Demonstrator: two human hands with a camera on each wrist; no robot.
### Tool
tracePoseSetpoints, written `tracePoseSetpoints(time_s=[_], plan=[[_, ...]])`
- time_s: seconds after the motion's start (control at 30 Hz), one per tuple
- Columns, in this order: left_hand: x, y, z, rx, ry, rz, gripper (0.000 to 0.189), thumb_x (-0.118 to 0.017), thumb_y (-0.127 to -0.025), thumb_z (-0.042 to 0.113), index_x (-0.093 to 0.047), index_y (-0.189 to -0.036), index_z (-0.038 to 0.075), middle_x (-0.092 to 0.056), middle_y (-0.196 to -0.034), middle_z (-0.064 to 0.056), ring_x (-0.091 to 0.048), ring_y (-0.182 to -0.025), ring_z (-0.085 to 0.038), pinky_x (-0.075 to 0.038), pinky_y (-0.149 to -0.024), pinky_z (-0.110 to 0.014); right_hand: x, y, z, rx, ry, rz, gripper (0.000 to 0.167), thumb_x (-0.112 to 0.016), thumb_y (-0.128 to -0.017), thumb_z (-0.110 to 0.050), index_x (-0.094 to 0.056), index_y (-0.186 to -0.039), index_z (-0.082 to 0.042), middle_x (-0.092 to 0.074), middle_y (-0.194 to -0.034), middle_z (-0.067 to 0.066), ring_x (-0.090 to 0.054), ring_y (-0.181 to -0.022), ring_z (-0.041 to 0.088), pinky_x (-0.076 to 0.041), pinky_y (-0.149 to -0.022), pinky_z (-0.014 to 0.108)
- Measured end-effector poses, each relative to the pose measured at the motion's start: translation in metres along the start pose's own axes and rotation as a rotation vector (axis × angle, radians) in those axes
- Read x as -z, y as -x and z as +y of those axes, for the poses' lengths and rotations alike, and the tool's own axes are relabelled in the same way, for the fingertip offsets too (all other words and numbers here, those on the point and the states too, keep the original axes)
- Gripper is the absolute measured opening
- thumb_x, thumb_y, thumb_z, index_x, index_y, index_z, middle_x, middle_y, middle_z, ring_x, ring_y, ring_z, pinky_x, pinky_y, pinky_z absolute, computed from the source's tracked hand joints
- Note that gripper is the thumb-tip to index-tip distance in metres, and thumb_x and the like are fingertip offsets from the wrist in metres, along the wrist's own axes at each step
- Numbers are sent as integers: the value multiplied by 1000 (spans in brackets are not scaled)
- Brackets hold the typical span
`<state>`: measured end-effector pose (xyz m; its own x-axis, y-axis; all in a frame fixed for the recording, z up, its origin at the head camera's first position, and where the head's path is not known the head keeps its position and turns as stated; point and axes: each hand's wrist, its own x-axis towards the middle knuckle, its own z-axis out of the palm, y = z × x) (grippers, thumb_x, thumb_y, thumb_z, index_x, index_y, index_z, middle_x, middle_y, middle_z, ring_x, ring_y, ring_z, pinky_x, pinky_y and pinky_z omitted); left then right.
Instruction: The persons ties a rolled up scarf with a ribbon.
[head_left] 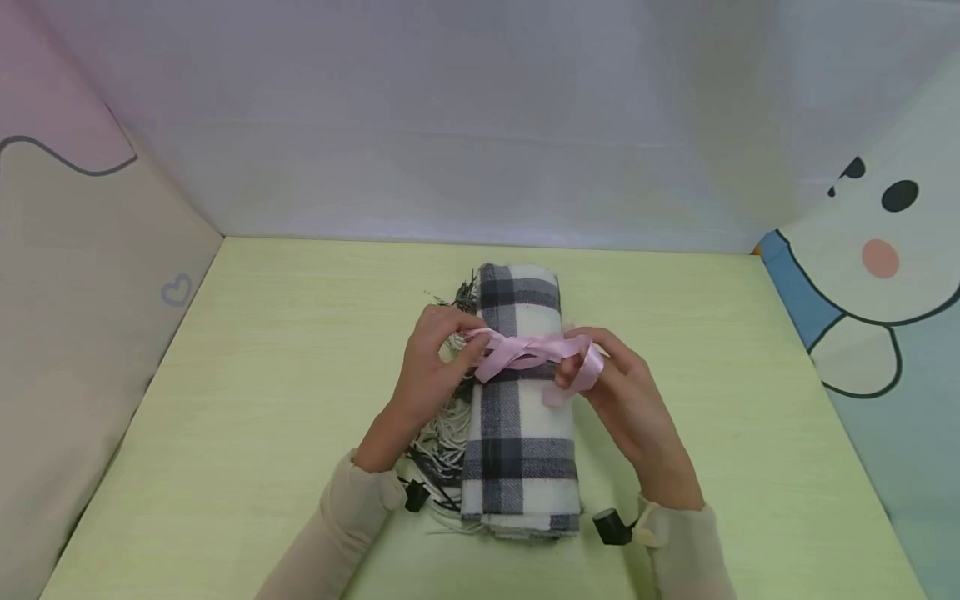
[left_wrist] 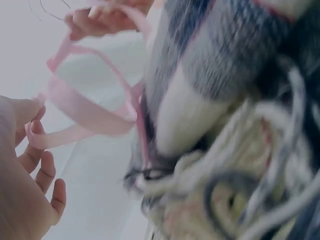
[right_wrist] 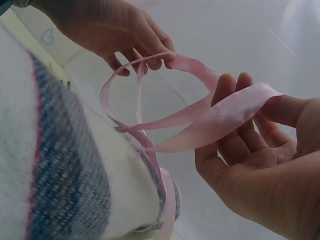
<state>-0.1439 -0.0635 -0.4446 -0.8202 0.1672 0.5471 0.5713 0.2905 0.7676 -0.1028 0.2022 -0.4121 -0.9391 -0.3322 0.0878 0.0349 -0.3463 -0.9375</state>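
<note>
A rolled or folded plaid scarf [head_left: 525, 467], white, grey and black, lies lengthwise before me with its fringe [head_left: 444, 446] spilling out on the left. Around its middle runs a pink satin ribbon [head_left: 517, 350], crossed over on top with loops raised above the cloth. My left hand [head_left: 431, 358] pinches one loop between thumb and fingertips, left of the crossing. On the other side my right hand [head_left: 630, 396] holds another part of the ribbon, which in the right wrist view passes over its fingers [right_wrist: 227, 92] to the thumb. Loose ribbon hangs beside the scarf.
The scarf lies on a pale yellow-green table [head_left: 300, 333]. A whitish back wall [head_left: 450, 150] stands behind it, with printed panels at left and right [head_left: 877, 358]. Small black devices [head_left: 612, 527] sit by both cuffs.
</note>
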Motion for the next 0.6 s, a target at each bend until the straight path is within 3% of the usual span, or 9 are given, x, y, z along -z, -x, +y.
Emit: tracePoseSetpoints(time_s=[0.1, 0.23, 0.37, 0.47, 0.6], plan=[[10, -2, -6, -56, -76, 16, 9, -77, -94, 8, -77, -103, 11, -65, -87, -4, -52, -92, -32, -39, -91, -43, 8, 6, -1, 35, -15, -13, 30, -39, -112, -3, -67, -121, -8, -70, -93, -1, -68, -84, 13, -58, -84, 27], [29, -1, -15, -69, -174, 47, 8, -79, -93, 11, -79, -101, 10, -66, -86, -5, -54, -90, -30, -38, -94, -47, 25, 17, -5, 44, -30, -7, 31, -34, -113, -4, -65, -119, -6, -67, -89, 0, -64, -77, 12, -55, -71, 24], [47, 3, -26, -61, -266, 72, 7, -80, -92, 11, -80, -98, 10, -66, -86, -7, -55, -89, -28, -38, -96, -51, 43, 27, -11, 21, -37, 24, 29, -34, -114, -9, -62, -121, -3, -63, -85, 0, -54, -67, 10, -33, -56, 29], [57, 6, -33, -62, -326, 74, 7, -81, -91, 12, -80, -97, 9, -66, -87, -9, -56, -88, -30, -39, -98, -53, 53, 34, -13, -7, 21, 64, 28, -37, -114, -12, -63, -121, -4, -60, -82, -1, -44, -61, 13, -24, -57, 35], [66, 11, -41, -70, -408, 60, 10, -84, -89, 12, -80, -97, 9, -67, -89, -10, -58, -93, -35, -40, -96, -57, 64, 45, -14, -64, 157, 142, 26, -42, -114, -16, -66, -119, -6, -59, -79, -3, -42, -59, 14, -25, -55, 37]])
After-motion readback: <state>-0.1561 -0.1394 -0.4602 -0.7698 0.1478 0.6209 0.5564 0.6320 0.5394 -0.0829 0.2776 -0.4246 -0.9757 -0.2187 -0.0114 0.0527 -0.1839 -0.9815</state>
